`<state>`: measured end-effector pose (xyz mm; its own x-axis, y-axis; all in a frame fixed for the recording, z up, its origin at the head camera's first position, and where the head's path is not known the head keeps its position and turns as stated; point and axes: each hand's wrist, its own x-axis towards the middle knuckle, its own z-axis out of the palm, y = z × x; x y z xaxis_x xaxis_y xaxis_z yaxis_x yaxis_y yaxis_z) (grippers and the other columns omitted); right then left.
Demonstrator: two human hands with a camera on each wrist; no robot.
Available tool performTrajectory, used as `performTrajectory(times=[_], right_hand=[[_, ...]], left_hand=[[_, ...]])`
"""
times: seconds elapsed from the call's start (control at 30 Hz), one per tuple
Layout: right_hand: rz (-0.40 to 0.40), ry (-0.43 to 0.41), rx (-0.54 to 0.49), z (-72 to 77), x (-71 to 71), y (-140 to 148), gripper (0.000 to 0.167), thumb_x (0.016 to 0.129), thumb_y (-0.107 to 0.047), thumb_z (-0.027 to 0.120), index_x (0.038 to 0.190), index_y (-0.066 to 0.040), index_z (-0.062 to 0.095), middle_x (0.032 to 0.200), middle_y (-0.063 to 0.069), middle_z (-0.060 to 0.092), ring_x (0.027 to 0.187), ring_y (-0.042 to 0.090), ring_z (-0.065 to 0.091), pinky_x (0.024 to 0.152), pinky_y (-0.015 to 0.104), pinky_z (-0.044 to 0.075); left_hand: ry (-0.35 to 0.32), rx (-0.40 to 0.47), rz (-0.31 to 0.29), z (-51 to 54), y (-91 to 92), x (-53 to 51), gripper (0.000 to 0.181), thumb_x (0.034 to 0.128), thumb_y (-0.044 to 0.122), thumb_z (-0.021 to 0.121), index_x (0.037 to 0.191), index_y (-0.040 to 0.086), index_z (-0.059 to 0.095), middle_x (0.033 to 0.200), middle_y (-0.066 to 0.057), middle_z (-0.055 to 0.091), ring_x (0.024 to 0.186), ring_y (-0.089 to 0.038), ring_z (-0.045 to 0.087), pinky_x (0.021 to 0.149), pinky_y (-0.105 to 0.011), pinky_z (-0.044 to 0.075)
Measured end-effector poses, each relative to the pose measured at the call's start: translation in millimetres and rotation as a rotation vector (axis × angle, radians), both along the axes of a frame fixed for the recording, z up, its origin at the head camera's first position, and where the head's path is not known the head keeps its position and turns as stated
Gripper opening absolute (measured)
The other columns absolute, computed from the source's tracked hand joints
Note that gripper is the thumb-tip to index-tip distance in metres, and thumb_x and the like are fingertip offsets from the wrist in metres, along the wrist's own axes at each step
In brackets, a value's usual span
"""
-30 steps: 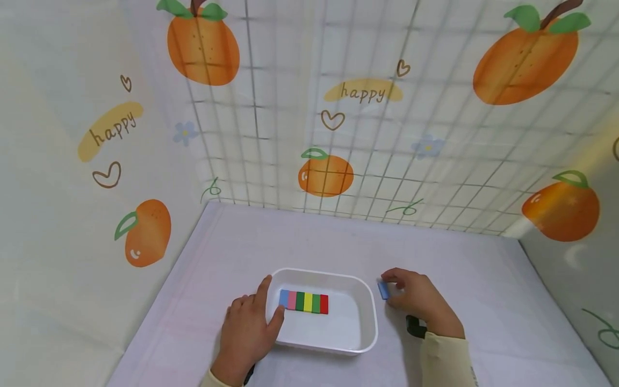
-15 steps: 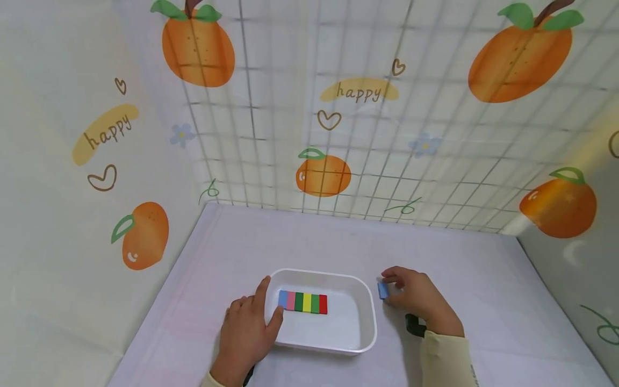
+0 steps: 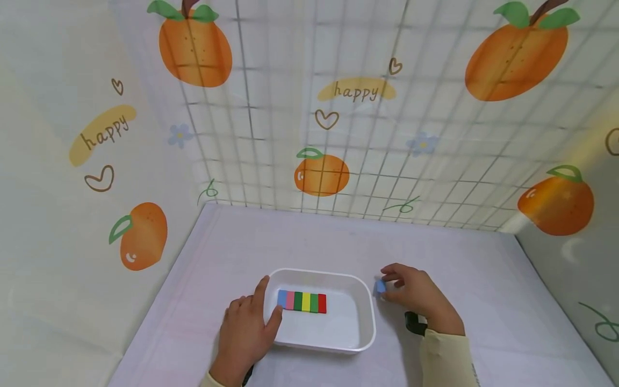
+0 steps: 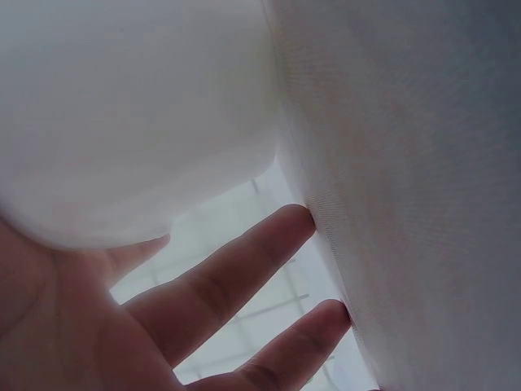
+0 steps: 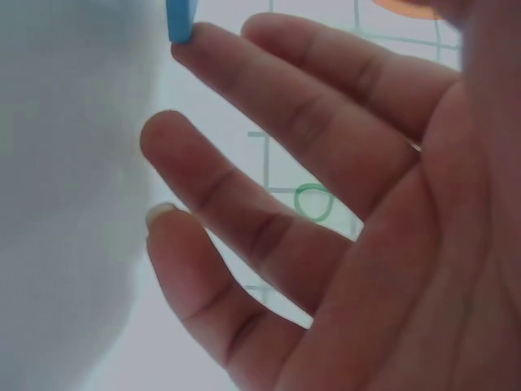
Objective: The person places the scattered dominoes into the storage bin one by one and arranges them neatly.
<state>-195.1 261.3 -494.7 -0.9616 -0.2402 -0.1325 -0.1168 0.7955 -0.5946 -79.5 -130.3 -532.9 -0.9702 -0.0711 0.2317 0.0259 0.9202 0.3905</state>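
A shallow white tray [image 3: 333,330] sits on the table, with a row of thin coloured blocks [image 3: 307,302] inside. From left to right the row runs blue, pink, dark green, yellow, green and red. My left hand [image 3: 245,328] rests against the tray's left side, thumb and forefinger over the rim. In the left wrist view, its other fingers [image 4: 236,265] stretch out straight, tips on the tablecloth. Just right of the tray, my right hand [image 3: 418,293] holds a small blue block [image 3: 380,288] at its fingertips. The right wrist view shows one fingertip touching the blue block's end [image 5: 181,20].
A pale cloth [image 3: 290,236] covers the table. Behind it rises a curtain [image 3: 358,140] printed with oranges and hearts, in front of or over a wire grid. Similar printed cloth [image 3: 63,242] hangs on the left.
The blue block in my right hand has tilted and shifted slightly left towards the tray. My left hand stays in place on the tray. The head view has turned a little.
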Motion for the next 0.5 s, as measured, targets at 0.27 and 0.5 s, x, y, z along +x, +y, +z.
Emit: performTrajectory(times=[0.27, 0.5], right_hand=[[0.017, 0.061, 0.004, 15.5, 5.5, -4, 0.057, 0.088, -0.030, 0.086, 0.138, -0.012, 0.065, 0.128, 0.005, 0.073, 0.117, 0.035, 0.065, 0.086, 0.049, 0.059], [0.034, 0.141, 0.014, 32.4, 13.8, -11, 0.054, 0.089, -0.028, 0.087, 0.136, -0.014, 0.066, 0.124, 0.003, 0.074, 0.114, 0.034, 0.067, 0.083, 0.048, 0.060]], left_hand=[[0.009, 0.005, -0.004, 2.2, -0.2, 2.1, 0.071, 0.0998, 0.053, 0.063, 0.160, 0.021, 0.043, 0.117, -0.017, 0.073, 0.113, -0.043, 0.063, 0.098, -0.058, 0.049], [-0.003, 0.010, -0.003, 2.4, 0.1, 2.1, 0.072, 0.0998, 0.054, 0.062, 0.161, 0.022, 0.042, 0.118, -0.017, 0.073, 0.113, -0.043, 0.063, 0.099, -0.059, 0.049]])
